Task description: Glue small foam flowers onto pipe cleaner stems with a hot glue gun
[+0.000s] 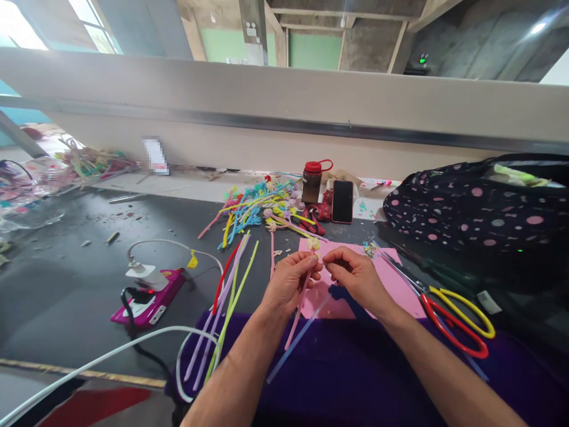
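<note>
My left hand is closed around a pink stem that slants down below the fingers. A small pale yellow flower shows just above the fingertips, seemingly at the stem's top. Close by on the right, my right hand has its thumb and fingertips pinched together; whatever they hold is too small or hidden to make out. Beneath both hands lies a pink sheet. A translucent stick and a dark blue piece are below the hands.
Scissors with red handles and yellow handles lie right. Loose coloured stems and a stem pile are left and behind. A magenta power strip with cables, a bottle, a phone and a dotted bag stand around.
</note>
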